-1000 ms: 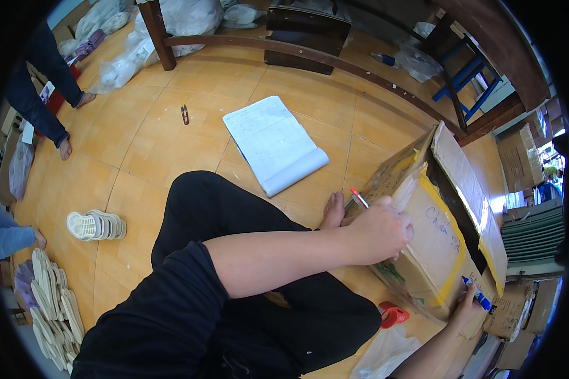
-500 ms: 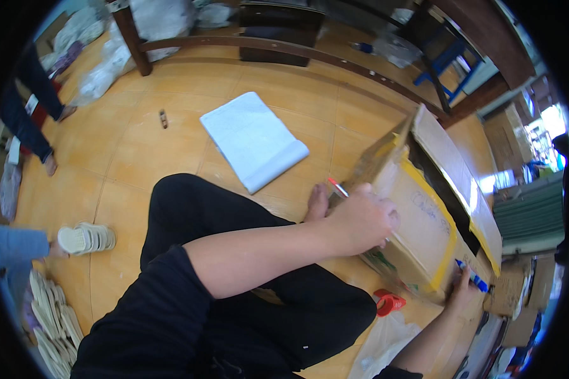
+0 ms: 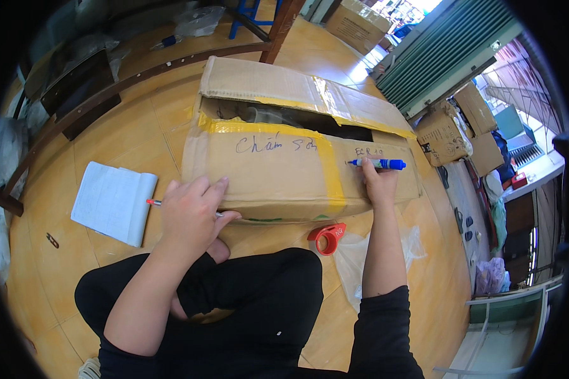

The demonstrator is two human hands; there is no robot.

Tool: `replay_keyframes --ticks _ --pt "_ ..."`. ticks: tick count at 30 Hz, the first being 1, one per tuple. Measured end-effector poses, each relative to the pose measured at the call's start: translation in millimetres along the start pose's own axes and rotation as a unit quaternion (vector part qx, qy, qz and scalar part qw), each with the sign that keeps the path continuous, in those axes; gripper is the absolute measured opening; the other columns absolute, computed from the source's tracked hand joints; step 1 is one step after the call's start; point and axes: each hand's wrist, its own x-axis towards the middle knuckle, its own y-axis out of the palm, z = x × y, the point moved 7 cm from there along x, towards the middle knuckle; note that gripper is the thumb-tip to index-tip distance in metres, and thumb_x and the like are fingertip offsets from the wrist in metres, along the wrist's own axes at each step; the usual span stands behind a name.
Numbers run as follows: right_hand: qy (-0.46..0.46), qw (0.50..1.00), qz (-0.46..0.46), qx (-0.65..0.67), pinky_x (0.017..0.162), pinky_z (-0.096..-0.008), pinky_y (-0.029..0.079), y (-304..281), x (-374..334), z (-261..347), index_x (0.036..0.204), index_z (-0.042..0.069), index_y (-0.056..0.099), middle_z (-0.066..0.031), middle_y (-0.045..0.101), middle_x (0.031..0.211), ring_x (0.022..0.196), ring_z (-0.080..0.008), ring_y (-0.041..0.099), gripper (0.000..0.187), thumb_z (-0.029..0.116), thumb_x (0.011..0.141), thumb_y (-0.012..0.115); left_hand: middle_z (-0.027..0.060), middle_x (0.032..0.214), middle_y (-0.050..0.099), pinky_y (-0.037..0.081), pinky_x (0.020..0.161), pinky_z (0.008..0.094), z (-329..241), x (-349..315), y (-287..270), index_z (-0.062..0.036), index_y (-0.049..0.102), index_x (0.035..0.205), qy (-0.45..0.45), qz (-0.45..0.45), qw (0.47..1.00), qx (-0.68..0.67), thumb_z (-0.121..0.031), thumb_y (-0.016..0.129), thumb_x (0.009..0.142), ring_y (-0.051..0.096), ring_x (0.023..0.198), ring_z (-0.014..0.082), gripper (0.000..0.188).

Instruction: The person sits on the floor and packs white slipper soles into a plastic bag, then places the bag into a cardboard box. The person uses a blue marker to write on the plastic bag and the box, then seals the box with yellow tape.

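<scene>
In front of me lies a large cardboard box [image 3: 272, 170] with yellow tape along its edges and handwriting on the near flap. A dark gap runs between that flap and the far one. My right hand [image 3: 380, 183] grips a blue marker [image 3: 391, 164] at the box's right part, its tip pointing left just below some writing; whether it touches the cardboard I cannot tell. My left hand [image 3: 193, 205] rests at the box's near left edge, closed around a slim pen [image 3: 157, 203] with a red end.
An open notebook [image 3: 114, 199] lies on the tiled floor to the left, near a small dark object [image 3: 52, 240]. A red tape dispenser [image 3: 326, 240] and a clear plastic bag [image 3: 351, 259] sit by my knee. A wooden frame [image 3: 133, 79] stands behind; more cardboard boxes [image 3: 446, 132] are at right.
My view has swung to the right, bringing the box to the middle. The left hand's pen and the right hand's marker are still held; the marker now lies over the flap's writing.
</scene>
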Motion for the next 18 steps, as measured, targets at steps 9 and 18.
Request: replay_keyframes --ticks 9,18 --pt "0.015 0.999 -0.033 -0.004 0.065 -0.0299 0.052 -8.6 1.1 -7.5 0.088 -0.003 0.069 -0.0091 0.072 0.079 0.071 -0.0154 0.068 0.02 0.015 0.083 0.075 0.0056 0.081 0.058 0.038 0.071 0.0379 -2.6 0.0 2.4 -0.0083 0.07 0.115 0.002 0.012 1.0 0.018 -0.04 0.086 0.062 0.056 0.074 0.0259 0.064" --pt "-0.028 0.996 -0.074 -0.047 0.07 -0.0324 0.053 -13.0 5.7 -12.8 0.09 -0.003 0.069 -0.0094 0.072 0.081 0.073 -0.0161 0.067 0.022 0.017 0.082 0.076 0.0054 0.082 0.06 0.039 0.072 0.0382 -1.8 -0.6 0.7 -0.0088 0.07 0.115 -0.001 0.012 1.0 0.009 -0.038 0.086 0.063 0.058 0.076 0.0265 0.061"
